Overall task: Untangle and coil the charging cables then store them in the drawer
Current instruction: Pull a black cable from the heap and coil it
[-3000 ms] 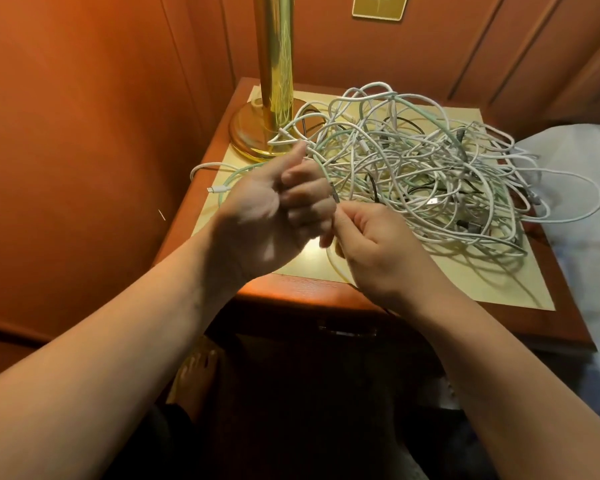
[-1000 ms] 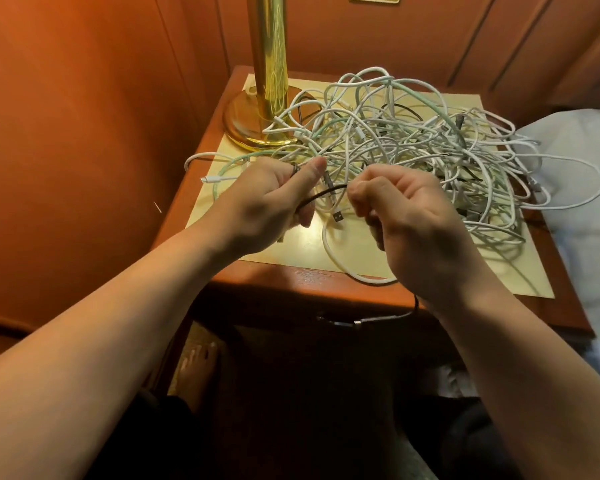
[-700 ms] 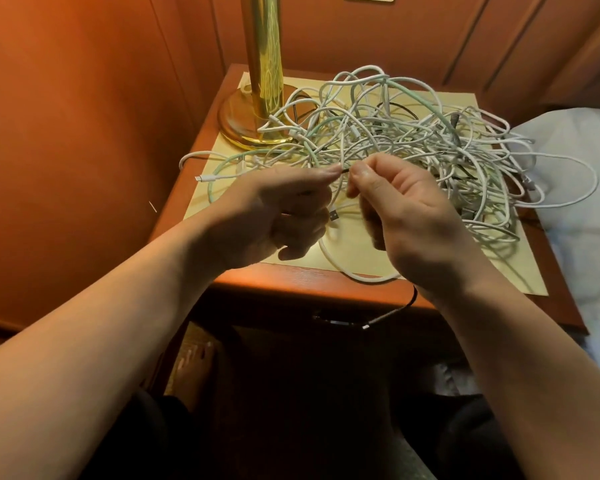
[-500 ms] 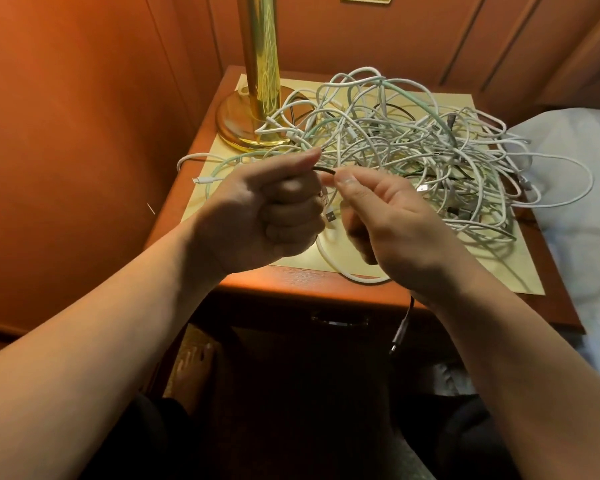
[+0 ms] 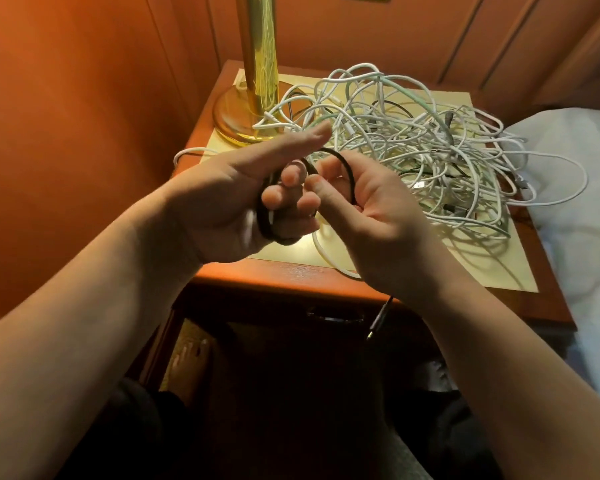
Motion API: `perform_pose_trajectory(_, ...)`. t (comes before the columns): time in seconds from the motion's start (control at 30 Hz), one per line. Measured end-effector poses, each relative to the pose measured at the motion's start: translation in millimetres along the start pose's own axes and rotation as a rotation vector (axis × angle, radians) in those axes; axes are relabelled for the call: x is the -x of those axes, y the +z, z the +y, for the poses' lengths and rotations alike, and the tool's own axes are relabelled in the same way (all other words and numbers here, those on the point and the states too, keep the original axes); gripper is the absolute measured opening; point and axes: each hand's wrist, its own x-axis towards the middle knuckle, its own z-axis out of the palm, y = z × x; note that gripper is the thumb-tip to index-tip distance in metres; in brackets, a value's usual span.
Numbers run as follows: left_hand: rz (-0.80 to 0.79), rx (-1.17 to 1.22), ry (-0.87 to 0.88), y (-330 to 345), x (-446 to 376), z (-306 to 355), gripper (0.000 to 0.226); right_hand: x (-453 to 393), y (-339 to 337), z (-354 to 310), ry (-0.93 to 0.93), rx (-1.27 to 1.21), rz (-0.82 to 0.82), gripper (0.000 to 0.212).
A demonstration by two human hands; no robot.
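Note:
A big tangle of white and pale green charging cables lies on the wooden nightstand. In front of it my left hand holds a black cable looped round its curled fingers, thumb stretched out straight. My right hand pinches the same black cable where it arcs over from the left hand. The cable's free end with its plug hangs below my right wrist, in front of the shut drawer.
A brass lamp stands at the nightstand's back left on a yellow mat. Wood panelling closes in the left and back. A white bed cover lies to the right. A bare foot shows on the floor below.
The black cable has been drawn out of the tangle and wound in loops round my left fingers. Its hanging end has risen closer to my right wrist.

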Motion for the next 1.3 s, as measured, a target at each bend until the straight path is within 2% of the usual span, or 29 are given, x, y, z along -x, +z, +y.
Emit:
perform_pose_trajectory(0.07, 0.185, -0.173, 0.117, 4, -5, -6, 0.048, -1, 2, 2, -0.012, 0.070, 0.026, 0.025)
perform_pose_trajectory(0.17, 0.281, -0.202, 0.166, 2, -12, -9, 0.042, -2, 2, 5, -0.026, 0.089, 0.041, 0.018)
perform_pose_trajectory(0.37, 0.185, -0.077, 0.157, -8, -21, -20, 0.058, -3, -4, 12, 0.020, 0.100, 0.022, 0.018)
perform_pose_trajectory(0.47, 0.144, -0.096, 0.183, -11, -18, -17, 0.059, 1, -5, 13, 0.085, 0.100, -0.025, 0.027)
perform_pose_trajectory(0.57, 0.168, -0.074, 0.234, -17, -17, -10, 0.058, 3, -9, 16, 0.135, 0.157, -0.033, 0.020)
perform_pose_trajectory(0.67, 0.265, 0.005, 0.253, -25, -16, -5, 0.063, 4, -13, 16, 0.153, 0.251, -0.056, 0.023)
perform_pose_trajectory(0.73, 0.345, 0.066, 0.244, -28, -15, -4, 0.062, 6, -13, 17, 0.166, 0.369, -0.111, 0.023)
perform_pose_trajectory(0.8, 0.390, 0.111, 0.239, -30, -16, -4, 0.062, 7, -13, 16, 0.231, 0.435, -0.237, 0.023)
perform_pose_trajectory(0.93, 0.395, 0.115, 0.222, -30, -19, -6, 0.061, 10, -11, 17, 0.327, 0.463, -0.429, 0.018)
perform_pose_trajectory(1.0, 0.364, 0.115, 0.210, -29, -19, -7, 0.060, 9, -11, 19, 0.315, 0.410, -0.377, 0.015)
perform_pose_trajectory(1.1, 0.321, 0.125, 0.183, -28, -20, -8, 0.058, 5, -17, 22, 0.295, 0.197, -0.134, 0.007)
perform_pose_trajectory(1.17, 0.304, 0.126, 0.167, -27, -20, -8, 0.053, 3, -22, 22, 0.306, 0.027, -0.002, 0.010)
perform_pose_trajectory(1.3, 0.273, 0.136, 0.128, -24, -19, -9, 0.046, 1, -30, 24, 0.298, -0.121, 0.088, 0.017)
